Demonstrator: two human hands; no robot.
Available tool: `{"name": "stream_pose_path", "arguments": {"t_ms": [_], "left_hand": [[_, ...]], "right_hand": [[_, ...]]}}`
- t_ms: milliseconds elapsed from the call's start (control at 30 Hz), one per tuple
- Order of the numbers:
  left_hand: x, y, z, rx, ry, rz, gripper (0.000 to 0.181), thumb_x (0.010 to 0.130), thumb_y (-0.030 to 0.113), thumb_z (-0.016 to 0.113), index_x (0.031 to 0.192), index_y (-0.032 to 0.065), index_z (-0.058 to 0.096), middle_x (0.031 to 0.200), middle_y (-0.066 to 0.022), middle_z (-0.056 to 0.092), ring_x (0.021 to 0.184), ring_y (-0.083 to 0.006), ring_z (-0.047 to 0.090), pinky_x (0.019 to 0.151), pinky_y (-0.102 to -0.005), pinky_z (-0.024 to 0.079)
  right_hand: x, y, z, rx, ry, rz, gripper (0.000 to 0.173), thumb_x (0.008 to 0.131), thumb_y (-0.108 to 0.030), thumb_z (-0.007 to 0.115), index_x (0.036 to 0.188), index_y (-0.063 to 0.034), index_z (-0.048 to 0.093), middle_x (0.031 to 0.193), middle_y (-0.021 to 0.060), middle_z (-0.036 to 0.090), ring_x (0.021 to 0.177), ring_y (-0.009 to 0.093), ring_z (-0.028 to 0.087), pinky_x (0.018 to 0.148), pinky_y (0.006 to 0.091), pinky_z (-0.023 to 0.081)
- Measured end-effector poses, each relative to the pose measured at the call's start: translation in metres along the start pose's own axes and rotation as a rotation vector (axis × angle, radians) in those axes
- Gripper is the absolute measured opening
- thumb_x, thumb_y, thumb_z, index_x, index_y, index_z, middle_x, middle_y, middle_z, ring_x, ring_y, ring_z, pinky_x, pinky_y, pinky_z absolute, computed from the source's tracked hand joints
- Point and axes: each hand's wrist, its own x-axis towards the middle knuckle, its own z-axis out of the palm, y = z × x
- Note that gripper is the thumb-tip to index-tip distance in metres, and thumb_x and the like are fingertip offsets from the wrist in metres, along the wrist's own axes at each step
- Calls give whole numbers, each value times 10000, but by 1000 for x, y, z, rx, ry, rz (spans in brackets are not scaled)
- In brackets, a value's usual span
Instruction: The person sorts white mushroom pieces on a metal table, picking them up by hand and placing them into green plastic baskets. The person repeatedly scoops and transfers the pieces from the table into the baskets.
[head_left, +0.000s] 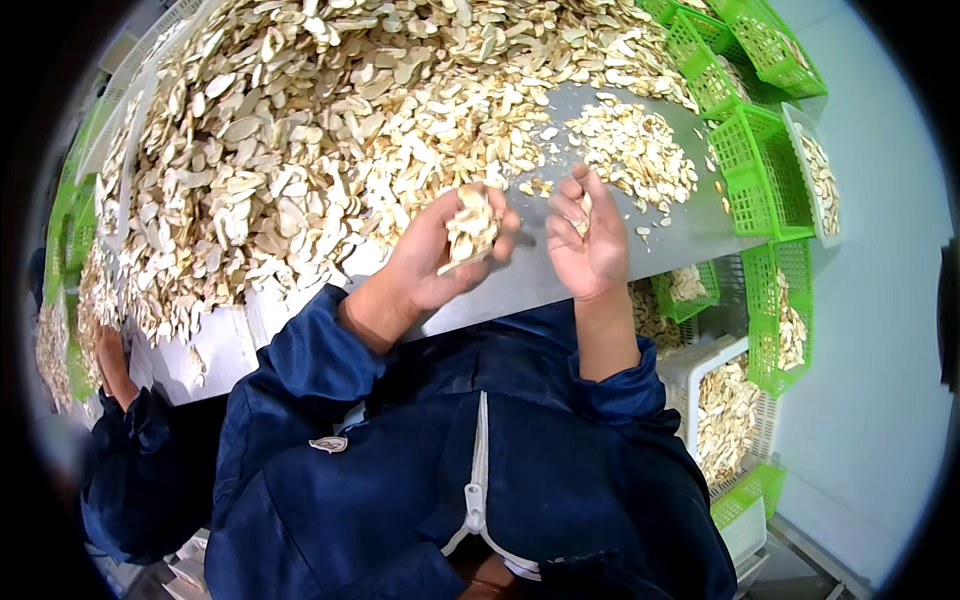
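Observation:
Palm up over the metal table (517, 281), my left hand (427, 255) holds a handful of pale dried slices (472, 229), perhaps mushroom. Just to its right my right hand (592, 247) is raised with curled fingers, and a small slice (583, 215) shows between them. A large heap of the same slices (300, 150) spreads across the table to the left and beyond my hands. Past my right hand lies a smaller, separate pile of slices (637, 150).
Green plastic baskets (757, 172) line the table's right edge, beside a white tray of slices (821, 180). Lower right, a white crate (682, 390) holds more slices. At far left, a co-worker's hand (112, 360) reaches to the heap. The table's front edge runs before my waist.

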Motion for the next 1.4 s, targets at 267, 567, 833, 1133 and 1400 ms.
{"name": "stream_pose_path", "arguments": {"t_ms": [267, 567, 833, 1133, 1400], "left_hand": [[26, -23, 50, 406, 255, 796, 336, 1096, 312, 346, 1130, 64, 571, 1166, -124, 635, 1113, -259, 628, 957, -390, 550], [54, -70, 59, 1131, 316, 1038, 322, 1073, 170, 338, 1043, -19, 598, 1153, -141, 633, 1087, -220, 593, 992, -356, 453], [71, -83, 65, 1377, 199, 1068, 272, 1047, 89, 411, 1013, -34, 651, 1143, -151, 667, 1176, -265, 600, 1051, -379, 439], [93, -113, 101, 1729, -300, 1070, 227, 1026, 119, 439, 1038, -6, 628, 1146, -172, 646, 1181, -310, 604, 1147, -502, 322], [43, -78, 82, 1704, -280, 889, 208, 899, -76, 510, 1011, 3, 667, 1070, -155, 662, 947, -257, 615, 845, -340, 495]], "right_hand": [[-1, 44, 29, 264, 40, -70, 405, 1089, -370, 421, 1275, -48, 583, 1198, 88, 624, 1177, 229, 599, 1050, 380, 488], [-13, 34, 37, 54, 93, -167, 389, 1075, -382, 439, 1273, -94, 608, 1155, 32, 654, 1085, 167, 638, 965, 338, 524], [-18, 19, 23, 406, -48, -124, 290, 1083, -264, 425, 1189, -78, 620, 1046, 27, 682, 942, 148, 676, 846, 281, 559], [-66, -41, -13, 720, -201, -103, 357, 1070, -309, 393, 1217, -69, 614, 1222, 140, 654, 1082, 268, 661, 960, 384, 563], [-168, -120, -168, 227, 414, -653, 328, 1032, -228, 485, 1278, -37, 590, 1286, 158, 624, 1194, 310, 603, 1001, 491, 530]]}}
